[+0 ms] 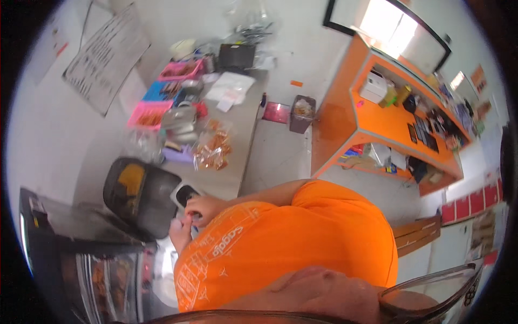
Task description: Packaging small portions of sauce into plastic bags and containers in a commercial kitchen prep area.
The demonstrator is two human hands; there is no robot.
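Observation:
My right hand is close in front of my shirt, with its fingers curled. Below it, my left hand is raised, and its fingertips meet or nearly meet those of the right. Whether anything small sits between the fingers is too blurred to tell. Just past my right hand, a pale-rimmed device with a dark face is at the near end of a grey table. Clear plastic bags of orange-brown snacks lie farther along that table. My orange shirt hides most of my left arm.
A black chair stands at the table's near end. Pink baskets, a metal container and a purple container crowd the wall side. A waste bin stands between the table and an orange desk.

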